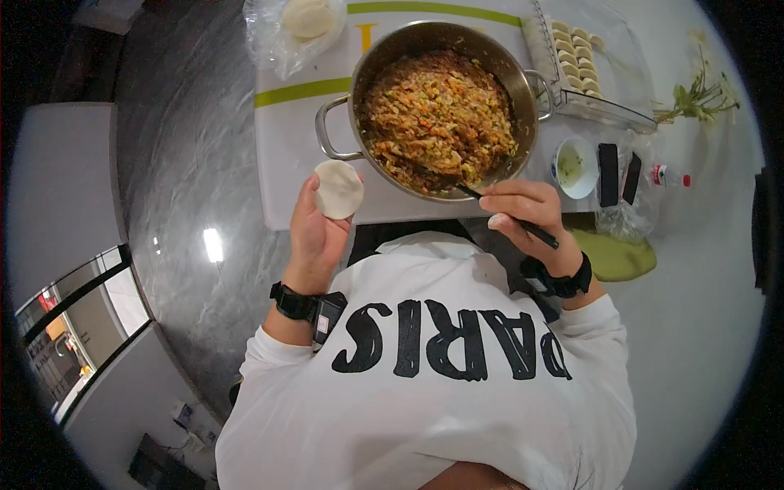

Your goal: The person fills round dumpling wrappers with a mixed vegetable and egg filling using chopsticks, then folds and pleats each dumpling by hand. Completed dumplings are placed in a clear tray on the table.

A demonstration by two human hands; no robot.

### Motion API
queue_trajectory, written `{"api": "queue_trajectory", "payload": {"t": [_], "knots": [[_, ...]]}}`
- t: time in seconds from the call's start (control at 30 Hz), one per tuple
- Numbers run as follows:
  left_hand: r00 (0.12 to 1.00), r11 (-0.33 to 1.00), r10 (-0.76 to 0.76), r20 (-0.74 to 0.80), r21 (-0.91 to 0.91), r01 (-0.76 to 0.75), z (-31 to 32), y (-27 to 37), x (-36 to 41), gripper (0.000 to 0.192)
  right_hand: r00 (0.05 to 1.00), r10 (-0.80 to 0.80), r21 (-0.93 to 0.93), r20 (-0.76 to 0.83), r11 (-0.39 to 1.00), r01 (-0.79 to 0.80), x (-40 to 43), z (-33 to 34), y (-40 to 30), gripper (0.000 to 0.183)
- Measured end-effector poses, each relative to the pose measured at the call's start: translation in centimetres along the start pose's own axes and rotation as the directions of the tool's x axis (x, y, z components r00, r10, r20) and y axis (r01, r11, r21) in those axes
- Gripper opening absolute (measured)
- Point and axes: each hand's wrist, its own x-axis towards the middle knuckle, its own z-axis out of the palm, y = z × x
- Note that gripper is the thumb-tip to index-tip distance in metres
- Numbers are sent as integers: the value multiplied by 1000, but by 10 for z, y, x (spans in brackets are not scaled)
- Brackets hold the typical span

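A round dumpling wrapper (340, 189) lies flat across the palm and fingers of my left hand (318, 229), just below the pot's left handle. My right hand (530, 214) grips a dark slim utensil (534, 231), perhaps chopsticks or a spoon handle. Its far end dips into the chopped filling (438, 116) near the pot's front rim, so the tip is hidden. The filling is a mix of orange, green and brown bits. It sits in a wide steel pot (358, 116) with two loop handles.
Top left, a plastic bag (291, 52) holds more round wrappers (309, 17). Rows of shaped dumplings (576, 58) sit in a clear tray (606, 113) at the upper right. A bowl (591, 168), black objects (608, 174) and a plastic bottle (670, 176) stand right of the pot on the table (300, 202).
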Motion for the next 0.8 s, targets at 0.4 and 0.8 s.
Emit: {"api": "queue_trajectory", "payload": {"t": [0.4,0.8], "knots": [[1000,999,-19,-21,26,19,-3,1,-3,40,980,194,109,-48,976,-188,-30,13,21,14],[999,999,-38,-7,38,39,1,-5,-1,39,979,187,130,-86,976,-175,-35,-2,16,15]]}}
